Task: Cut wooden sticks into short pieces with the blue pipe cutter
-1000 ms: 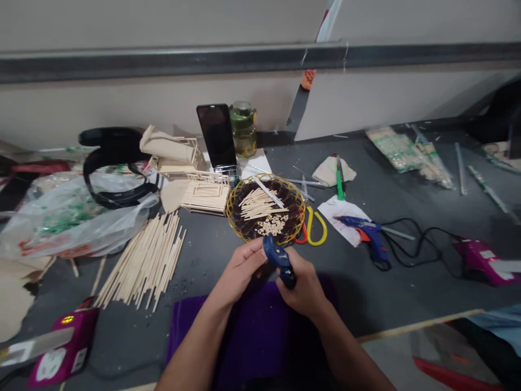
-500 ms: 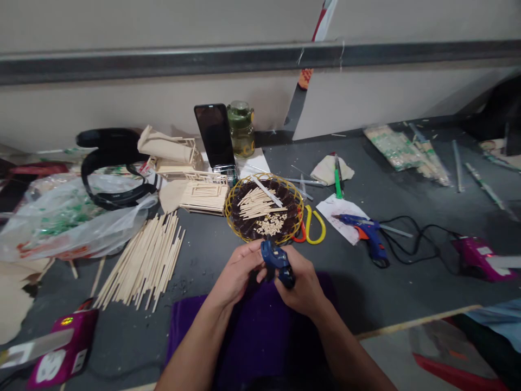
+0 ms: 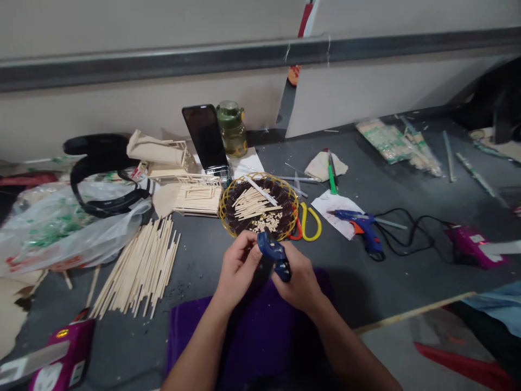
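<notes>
My right hand [image 3: 300,279] is wrapped round a dark blue hand tool [image 3: 270,248] with a curved head, perhaps a small cutter; its exact kind does not show. Beside the tool's head, the fingers of my left hand [image 3: 240,266] are pinched together; whatever they hold is hidden or too small to name. Just beyond both hands stands a brown and yellow woven basket [image 3: 223,209]. Inside it lie thin wooden sticks [image 3: 253,203], short cut bits of wood [image 3: 266,221] and a white strip [image 3: 260,190]. Purple cloth [image 3: 252,336] lies beneath my forearms.
Long wooden sticks [image 3: 140,266] are spread on the left, near a plastic bag [image 3: 73,233]. Small wooden models [image 3: 197,200] stand behind them, beside a propped phone [image 3: 204,136] and green jar [image 3: 232,127]. Yellow-handled scissors [image 3: 312,228] and a blue glue gun [image 3: 368,233] lie rightward.
The view has shifted slightly, so the bench things sit further left. My left fingers have drawn into a tighter pinch at the tool's head. My right hand keeps its grip.
</notes>
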A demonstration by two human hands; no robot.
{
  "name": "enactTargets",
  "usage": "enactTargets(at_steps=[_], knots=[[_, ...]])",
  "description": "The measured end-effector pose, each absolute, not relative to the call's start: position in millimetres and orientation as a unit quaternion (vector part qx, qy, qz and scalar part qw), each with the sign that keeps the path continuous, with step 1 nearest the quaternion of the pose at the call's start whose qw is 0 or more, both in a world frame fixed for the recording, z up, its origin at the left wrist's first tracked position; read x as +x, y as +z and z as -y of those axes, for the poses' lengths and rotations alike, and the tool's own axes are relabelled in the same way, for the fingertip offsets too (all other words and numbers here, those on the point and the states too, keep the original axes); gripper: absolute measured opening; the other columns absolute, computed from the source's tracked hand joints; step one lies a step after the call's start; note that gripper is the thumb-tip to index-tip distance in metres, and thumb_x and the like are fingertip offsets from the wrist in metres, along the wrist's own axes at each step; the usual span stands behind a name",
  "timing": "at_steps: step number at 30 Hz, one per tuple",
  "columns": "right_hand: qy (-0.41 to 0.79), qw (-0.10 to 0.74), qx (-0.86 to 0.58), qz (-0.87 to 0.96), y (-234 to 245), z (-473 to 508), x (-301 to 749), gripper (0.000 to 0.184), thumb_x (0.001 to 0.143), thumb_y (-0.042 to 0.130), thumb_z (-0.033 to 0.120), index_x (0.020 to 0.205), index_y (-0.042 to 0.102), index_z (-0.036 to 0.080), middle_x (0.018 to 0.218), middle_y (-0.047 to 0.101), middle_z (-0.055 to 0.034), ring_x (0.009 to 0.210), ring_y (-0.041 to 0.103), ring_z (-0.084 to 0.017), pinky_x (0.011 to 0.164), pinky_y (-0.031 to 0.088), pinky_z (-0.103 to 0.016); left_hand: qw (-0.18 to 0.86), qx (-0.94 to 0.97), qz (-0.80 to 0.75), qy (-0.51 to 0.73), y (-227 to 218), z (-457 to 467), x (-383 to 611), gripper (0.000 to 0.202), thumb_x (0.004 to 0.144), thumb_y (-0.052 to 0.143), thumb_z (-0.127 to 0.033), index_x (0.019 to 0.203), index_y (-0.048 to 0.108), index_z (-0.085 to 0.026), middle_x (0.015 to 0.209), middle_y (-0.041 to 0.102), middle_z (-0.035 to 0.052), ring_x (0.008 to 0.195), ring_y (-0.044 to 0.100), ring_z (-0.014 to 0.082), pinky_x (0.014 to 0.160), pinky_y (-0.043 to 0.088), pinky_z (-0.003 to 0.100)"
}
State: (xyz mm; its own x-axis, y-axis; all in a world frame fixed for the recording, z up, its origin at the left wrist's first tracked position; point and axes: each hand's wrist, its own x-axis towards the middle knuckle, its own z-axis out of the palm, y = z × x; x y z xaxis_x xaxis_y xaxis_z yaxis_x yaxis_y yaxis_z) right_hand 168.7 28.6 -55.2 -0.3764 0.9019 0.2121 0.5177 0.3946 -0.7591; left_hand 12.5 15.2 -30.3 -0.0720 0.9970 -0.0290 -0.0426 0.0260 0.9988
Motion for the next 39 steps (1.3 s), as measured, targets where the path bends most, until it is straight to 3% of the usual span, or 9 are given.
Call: enactTargets(at_steps=[4, 8, 15, 27, 30, 33, 39], knots=[[0.306, 0.316, -0.456, 0.774, -58.4, -27.3, 167.4, 0.035, 0.069, 0.05, 0.012, 0.102, 0.051, 0.02, 0.09, 0.063, -0.0071, 0.082, 0.061, -0.023, 0.074, 0.049, -0.032, 0.412, 0.552, -0.527, 0.498, -26.8, -16.1, 11.5, 0.027, 0.095, 0.05, -0.036, 0.078, 0.057, -0.017, 0.075, 0.051, 0.0, 0.068, 0.044, 0.0123, 0.064, 0.036, 0.023], [0.299, 0.312, -0.452, 0.78, -59.5, -27.4, 166.2, 0.038, 0.068, 0.053, 0.012, 0.105, 0.051, 0.02, 0.095, 0.063, -0.0088, 0.09, 0.061, -0.025, 0.081, 0.05, -0.035, 0.372, 0.583, -0.54, 0.479, -24.7, -18.3, 9.3, 0.034, 0.095, 0.047, -0.041, 0.071, 0.053, -0.018, 0.07, 0.048, 0.0, 0.066, 0.042, 0.0138, 0.062, 0.034, 0.025], [0.315, 0.295, -0.434, 0.791, -55.1, -29.0, 167.1, 0.042, 0.065, 0.053, 0.013, 0.106, 0.05, 0.019, 0.098, 0.063, -0.0102, 0.091, 0.06, -0.027, 0.083, 0.051, -0.039, 0.449, 0.552, -0.517, 0.476, -29.0, -17.3, 2.1, 0.04, 0.092, 0.05, -0.05, 0.068, 0.052, -0.018, 0.067, 0.046, 0.0001, 0.064, 0.041, 0.0148, 0.061, 0.033, 0.027], [0.329, 0.27, -0.434, 0.794, -51.5, -31.9, 169.0, 0.039, 0.064, 0.054, 0.015, 0.102, 0.052, 0.019, 0.097, 0.066, -0.0104, 0.09, 0.063, -0.027, 0.081, 0.051, -0.038, 0.575, 0.458, -0.479, 0.48, -34.8, -15.5, -2.1, 0.037, 0.086, 0.061, -0.049, 0.07, 0.058, -0.016, 0.067, 0.048, 0.0001, 0.061, 0.044, 0.0126, 0.057, 0.038, 0.024], [0.344, 0.245, -0.449, 0.787, -48.9, -29.6, 170.8, 0.031, 0.066, 0.055, 0.016, 0.096, 0.053, 0.021, 0.09, 0.068, -0.0071, 0.079, 0.064, -0.023, 0.069, 0.05, -0.031, 0.592, 0.433, -0.485, 0.477, -34.4, -16.8, -1.3, 0.037, 0.083, 0.063, -0.051, 0.076, 0.063, -0.016, 0.071, 0.052, 0.0015, 0.062, 0.045, 0.0126, 0.055, 0.04, 0.023], [0.372, 0.231, -0.463, 0.771, -43.3, -25.8, 172.6, 0.016, 0.071, 0.055, 0.016, 0.085, 0.05, 0.023, 0.071, 0.064, -0.0008, 0.06, 0.06, -0.018, 0.057, 0.043, -0.025, 0.598, 0.416, -0.491, 0.479, -34.0, -17.0, 1.1, 0.037, 0.083, 0.063, -0.052, 0.082, 0.065, -0.015, 0.075, 0.055, 0.0026, 0.063, 0.045, 0.0127, 0.054, 0.042, 0.023], [0.384, 0.215, -0.481, 0.759, -45.0, -26.3, 170.4, 0.007, 0.078, 0.052, 0.019, 0.078, 0.047, 0.024, 0.059, 0.057, 0.003, 0.052, 0.056, -0.015, 0.054, 0.037, -0.024, 0.556, 0.43, -0.54, 0.463, -36.1, -17.8, 3.6, 0.035, 0.089, 0.056, -0.048, 0.073, 0.057, -0.016, 0.068, 0.049, -0.0003, 0.063, 0.042, 0.0125, 0.058, 0.037, 0.023]])
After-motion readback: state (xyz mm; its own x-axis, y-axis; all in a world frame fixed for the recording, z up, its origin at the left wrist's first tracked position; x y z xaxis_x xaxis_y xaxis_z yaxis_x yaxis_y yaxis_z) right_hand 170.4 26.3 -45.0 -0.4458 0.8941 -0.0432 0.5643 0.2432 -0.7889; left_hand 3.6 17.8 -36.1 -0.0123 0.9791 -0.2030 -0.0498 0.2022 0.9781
